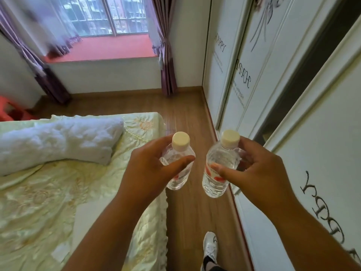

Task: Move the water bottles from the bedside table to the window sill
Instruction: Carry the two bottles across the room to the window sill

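My left hand (150, 169) grips a clear water bottle (178, 171) with a cream cap, held upright over the edge of the bed. My right hand (257, 169) grips a second clear water bottle (218, 173) with a cream cap and a red label, upright above the wooden floor. The two bottles are side by side, a short gap between them. The red window sill (109, 48) lies far ahead under the window, at the end of the floor strip. The bedside table is out of view.
A bed (48, 192) with a pale yellow cover and a white rolled blanket (58, 141) fills the left. White wardrobe doors (293, 94) line the right. A narrow wooden floor strip (187, 118) runs between them. Purple curtains (166, 61) flank the sill. My white shoe (210, 247) shows below.
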### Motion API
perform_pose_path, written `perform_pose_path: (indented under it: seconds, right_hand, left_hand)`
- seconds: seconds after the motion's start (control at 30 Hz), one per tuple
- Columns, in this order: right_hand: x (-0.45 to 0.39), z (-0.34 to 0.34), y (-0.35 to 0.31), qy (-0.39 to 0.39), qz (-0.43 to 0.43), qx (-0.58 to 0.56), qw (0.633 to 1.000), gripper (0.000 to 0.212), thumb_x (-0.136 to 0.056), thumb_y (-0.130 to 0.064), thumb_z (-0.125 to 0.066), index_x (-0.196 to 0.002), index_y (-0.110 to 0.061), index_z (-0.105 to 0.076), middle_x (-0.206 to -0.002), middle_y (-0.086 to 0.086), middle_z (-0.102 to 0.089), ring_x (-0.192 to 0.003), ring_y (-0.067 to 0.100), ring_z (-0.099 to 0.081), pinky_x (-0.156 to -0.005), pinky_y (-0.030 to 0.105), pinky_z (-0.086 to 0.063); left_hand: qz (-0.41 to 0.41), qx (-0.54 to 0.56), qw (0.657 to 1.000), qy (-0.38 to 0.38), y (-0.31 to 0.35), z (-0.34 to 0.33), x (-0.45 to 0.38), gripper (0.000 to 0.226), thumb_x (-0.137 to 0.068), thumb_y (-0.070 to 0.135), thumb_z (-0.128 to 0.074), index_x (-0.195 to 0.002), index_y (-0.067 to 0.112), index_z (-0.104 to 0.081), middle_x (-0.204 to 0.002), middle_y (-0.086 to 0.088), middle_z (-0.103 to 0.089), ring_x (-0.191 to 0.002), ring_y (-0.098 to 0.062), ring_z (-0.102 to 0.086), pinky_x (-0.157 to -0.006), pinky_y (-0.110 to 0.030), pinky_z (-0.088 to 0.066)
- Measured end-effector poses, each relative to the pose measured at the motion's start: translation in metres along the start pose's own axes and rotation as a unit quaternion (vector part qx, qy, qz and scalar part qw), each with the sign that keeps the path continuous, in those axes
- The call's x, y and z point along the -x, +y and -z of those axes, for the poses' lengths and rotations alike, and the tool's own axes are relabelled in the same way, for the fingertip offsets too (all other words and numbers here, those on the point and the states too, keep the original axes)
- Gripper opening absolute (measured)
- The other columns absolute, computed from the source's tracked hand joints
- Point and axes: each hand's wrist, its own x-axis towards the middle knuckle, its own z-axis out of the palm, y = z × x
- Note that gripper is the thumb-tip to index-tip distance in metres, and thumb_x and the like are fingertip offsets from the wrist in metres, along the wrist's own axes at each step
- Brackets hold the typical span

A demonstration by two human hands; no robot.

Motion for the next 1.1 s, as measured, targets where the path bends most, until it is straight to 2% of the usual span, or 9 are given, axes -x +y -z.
perform_pose_path:
  seconds: [0.03, 0.13, 0.2, 0.33, 0.47, 0.63, 0.87, 0.97, 1.1]
  right_hand:
    - [-0.013, 0.004, 0.004, -0.002, 0.001, -0.007, 1.0, 0.075, -0.065, -0.06, -0.075, -0.134, -0.037, -0.057, -0.124, -0.022, -0.065, -0.106, 0.004, -0.066, -0.085, 0.016, -0.054]
    - [-0.049, 0.015, 0.015, -0.003, 0.012, -0.013, 1.0, 0.072, -0.065, -0.058, -0.074, -0.132, -0.039, -0.055, -0.119, -0.027, -0.059, -0.102, -0.004, -0.058, -0.071, -0.007, -0.038]
    - [-0.073, 0.024, 0.023, -0.009, 0.019, -0.012, 1.0, 0.073, -0.064, -0.058, -0.074, -0.132, -0.04, -0.053, -0.118, -0.029, -0.056, -0.101, -0.007, -0.055, -0.068, -0.011, -0.033]
    - [-0.12, 0.044, 0.039, -0.028, 0.04, -0.014, 0.999, 0.071, -0.063, -0.059, -0.073, -0.129, -0.044, -0.051, -0.113, -0.033, -0.054, -0.091, -0.022, -0.049, -0.066, -0.009, -0.035]
    - [-0.15, 0.052, 0.053, -0.033, 0.055, -0.007, 0.998, 0.075, -0.066, -0.056, -0.076, -0.135, -0.037, -0.054, -0.117, -0.029, -0.056, -0.095, -0.022, -0.048, -0.068, -0.009, -0.036]
    - [-0.183, 0.065, 0.065, -0.042, 0.049, -0.015, 0.998, 0.069, -0.066, -0.056, -0.076, -0.129, -0.044, -0.05, -0.111, -0.038, -0.052, -0.091, -0.025, -0.048, -0.069, -0.009, -0.035]
    - [-0.22, 0.067, 0.085, -0.032, 0.018, 0.017, 0.999, 0.074, -0.065, -0.058, -0.075, -0.134, -0.038, -0.055, -0.117, -0.029, -0.057, -0.101, -0.008, -0.055, -0.068, -0.011, -0.034]
    - [-0.241, 0.065, 0.091, -0.027, 0.002, 0.022, 0.999, 0.074, -0.063, -0.06, -0.076, -0.132, -0.04, -0.056, -0.115, -0.03, -0.058, -0.094, -0.015, -0.055, -0.066, -0.01, -0.035]
    - [-0.276, 0.051, 0.095, -0.006, -0.024, 0.029, 0.999, 0.074, -0.065, -0.055, -0.08, -0.133, -0.037, -0.057, -0.118, -0.027, -0.062, -0.098, -0.009, -0.058, -0.067, -0.004, -0.04]
  left_hand:
    - [0.0, -0.003, 1.0, 0.002, 0.003, -0.005, -0.012, 0.059, -0.071, 0.052, -0.079, -0.127, 0.035, -0.066, -0.12, 0.022, -0.069, -0.111, 0.004, -0.064, -0.098, -0.035, -0.054]
    - [0.004, -0.011, 1.0, 0.008, 0.012, -0.019, -0.045, 0.061, -0.07, 0.054, -0.077, -0.127, 0.036, -0.065, -0.121, 0.021, -0.068, -0.112, 0.003, -0.064, -0.098, -0.034, -0.055]
    - [0.004, -0.005, 1.0, 0.017, 0.016, -0.03, -0.065, 0.06, -0.07, 0.052, -0.078, -0.126, 0.034, -0.066, -0.12, 0.019, -0.07, -0.111, 0.001, -0.065, -0.097, -0.036, -0.055]
    - [0.004, -0.012, 0.999, 0.045, 0.022, -0.054, -0.1, 0.061, -0.069, 0.053, -0.078, -0.126, 0.033, -0.066, -0.12, 0.019, -0.069, -0.111, 0.001, -0.065, -0.097, -0.035, -0.055]
    - [0.006, -0.007, 0.998, 0.054, 0.02, -0.069, -0.122, 0.058, -0.07, 0.048, -0.081, -0.124, 0.035, -0.067, -0.117, 0.021, -0.07, -0.108, 0.005, -0.065, -0.095, -0.027, -0.054]
    - [0.011, -0.014, 0.998, 0.059, 0.018, -0.083, -0.155, 0.056, -0.069, 0.053, -0.079, -0.121, 0.045, -0.062, -0.113, 0.03, -0.066, -0.105, 0.01, -0.064, -0.09, -0.017, -0.052]
    - [-0.005, 0.01, 1.0, 0.028, 0.004, -0.1, -0.207, 0.055, -0.07, 0.049, -0.08, -0.121, 0.038, -0.066, -0.111, 0.026, -0.07, -0.105, 0.007, -0.065, -0.089, -0.017, -0.053]
    - [-0.006, 0.025, 0.999, 0.019, -0.005, -0.104, -0.235, 0.053, -0.069, 0.049, -0.08, -0.119, 0.038, -0.067, -0.108, 0.026, -0.071, -0.102, 0.005, -0.067, -0.086, -0.018, -0.054]
    - [-0.02, 0.019, 1.0, 0.006, -0.029, -0.102, -0.279, 0.055, -0.069, 0.05, -0.08, -0.121, 0.038, -0.065, -0.11, 0.03, -0.067, -0.103, 0.01, -0.064, -0.086, -0.011, -0.052]
